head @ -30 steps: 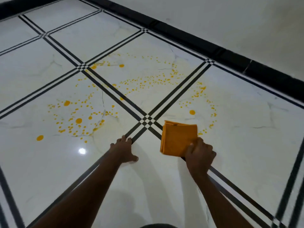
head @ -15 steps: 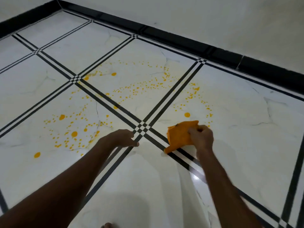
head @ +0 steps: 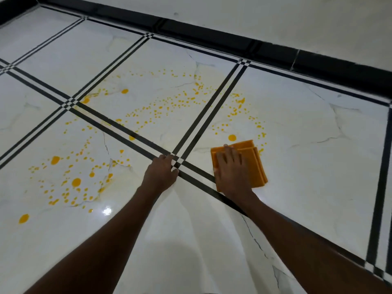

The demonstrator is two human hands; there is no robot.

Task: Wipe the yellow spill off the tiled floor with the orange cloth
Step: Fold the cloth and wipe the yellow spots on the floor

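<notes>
The tiled floor looks like polished ceramic or marble-look tile, white with faint grey veining, smooth and glossy; a bright lamp glint sits at about 7 o'clock. Black inlaid stripes between the tiles share the same sheen. The yellow spill lies as wet, shiny droplets. The orange cloth, at about 3 o'clock, is soft, matt fabric folded in layers. The black skirting at 12 o'clock looks glossy too.
</notes>
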